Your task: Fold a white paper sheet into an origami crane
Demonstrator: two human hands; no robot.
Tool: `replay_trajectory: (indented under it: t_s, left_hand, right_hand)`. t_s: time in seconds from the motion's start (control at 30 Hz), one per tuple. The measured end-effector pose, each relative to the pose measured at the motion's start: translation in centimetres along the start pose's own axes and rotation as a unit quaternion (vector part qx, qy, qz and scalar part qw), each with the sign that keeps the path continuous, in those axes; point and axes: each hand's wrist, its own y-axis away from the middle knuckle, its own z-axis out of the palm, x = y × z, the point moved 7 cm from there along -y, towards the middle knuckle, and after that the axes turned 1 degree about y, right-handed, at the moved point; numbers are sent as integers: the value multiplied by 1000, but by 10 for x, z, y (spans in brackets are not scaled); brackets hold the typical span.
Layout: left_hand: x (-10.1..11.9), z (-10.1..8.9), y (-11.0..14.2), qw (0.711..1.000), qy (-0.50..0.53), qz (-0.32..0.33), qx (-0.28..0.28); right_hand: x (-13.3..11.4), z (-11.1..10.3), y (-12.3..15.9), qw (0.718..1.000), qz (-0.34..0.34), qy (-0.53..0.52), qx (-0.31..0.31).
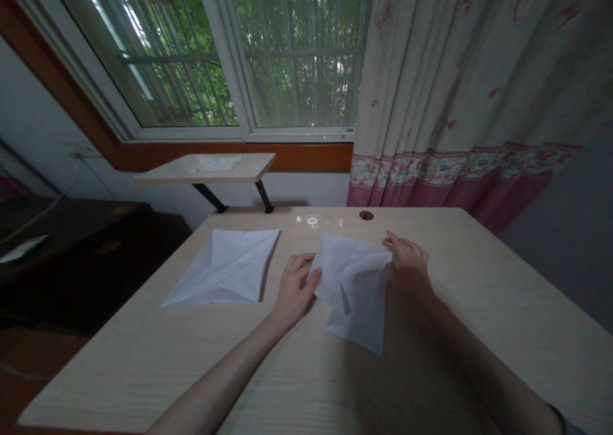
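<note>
A partly folded sheet of white paper [357,282] is held between both hands, just over the middle of the desk. My left hand [295,287] pinches its left edge, thumb in front and fingers behind. At the paper's upper right corner, my right hand [408,266] grips the edge, with the index finger stretched out beyond it; part of that grip is hidden. A small dark gap shows between folds in the paper's lower middle. To the left lies a second creased white paper [230,266], flat on the desk and touched by neither hand.
The light wooden desk [191,365] has a round cable hole [366,216] near its back edge. A small raised shelf [167,170] at the back left carries another white paper [218,163]. A dark cabinet [71,230] stands left, and a curtain [431,103] hangs behind on the right.
</note>
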Motion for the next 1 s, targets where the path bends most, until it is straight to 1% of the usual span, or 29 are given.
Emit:
replay_trajectory:
  t_s: [0.07, 0.13, 0.23, 0.3, 0.4, 0.47, 0.5, 0.53, 0.73, 0.8, 0.9, 1.0]
  left_hand:
    - [2, 0, 1, 1000, -12, 14, 3]
    - [3, 0, 2, 999, -23, 25, 6]
    - [4, -1, 3, 998, -41, 36, 14]
    - [4, -1, 3, 998, -54, 39, 19]
    - [4, -3, 4, 996, -72, 36, 34]
    - [3, -5, 4, 995, -81, 32, 45]
    - [3, -6, 4, 995, -84, 30, 50]
    - [3, -6, 4, 994, -87, 29, 53]
    - [6, -9, 5, 991, -108, 42, 65]
    - [8, -9, 5, 990, -119, 45, 68]
    - [10, -8, 6, 989, -125, 48, 66]
    - [12, -6, 7, 988, -126, 59, 65]
  right_hand:
    - [12, 9, 1, 999, 44, -19, -16]
    - [19, 15, 2, 996, 72, -41, -23]
    - [25, 19, 2, 986, 112, -117, -33]
    - [28, 21, 2, 968, 154, -191, -51]
    - [27, 24, 2, 925, 192, -321, -74]
    - [20, 25, 1, 893, 188, -401, -84]
    - [17, 25, 1, 881, 183, -426, -88]
    - [13, 24, 1, 876, 179, -439, -90]
    - [-5, 11, 3, 888, 151, -426, -80]
    - [-12, 5, 4, 888, 137, -432, -78]
    - [-18, 2, 8, 874, 136, -458, -86]
    - [-20, 7, 12, 856, 140, -488, -101]
